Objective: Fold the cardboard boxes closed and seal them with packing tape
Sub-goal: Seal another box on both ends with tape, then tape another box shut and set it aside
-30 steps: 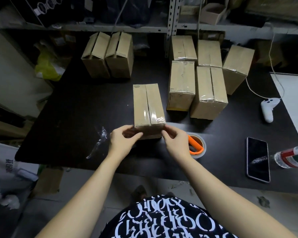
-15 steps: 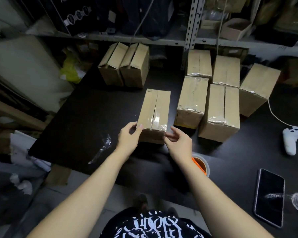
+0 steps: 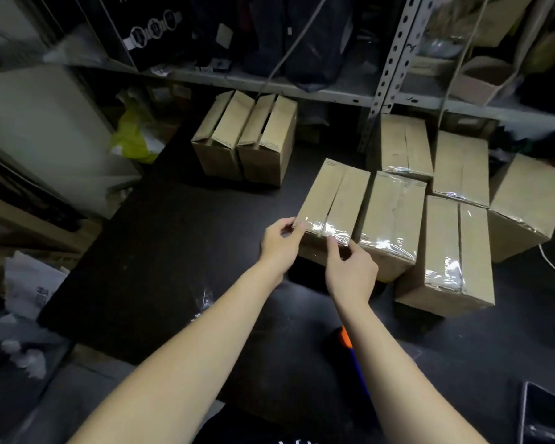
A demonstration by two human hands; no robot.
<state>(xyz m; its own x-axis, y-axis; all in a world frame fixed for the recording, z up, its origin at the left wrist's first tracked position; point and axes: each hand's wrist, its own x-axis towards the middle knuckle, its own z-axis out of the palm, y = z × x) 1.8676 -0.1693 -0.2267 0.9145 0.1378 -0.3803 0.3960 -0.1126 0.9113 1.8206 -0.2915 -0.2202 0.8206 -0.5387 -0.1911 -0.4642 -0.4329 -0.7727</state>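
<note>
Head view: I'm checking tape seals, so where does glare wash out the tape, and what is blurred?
In the head view, glare whitens the tape on the near edges of the held box, its neighbour and the next box; shelf contents and frame corners are smeared; the table is dim.

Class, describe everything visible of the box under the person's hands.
The cardboard box is plain brown, lying on the dark table, its two top flaps folded shut along a seam. Clear tape wraps its near edge. The left hand holds its near left corner; the right hand presses the tape with a forefinger. A taped box sits close on its right.
</note>
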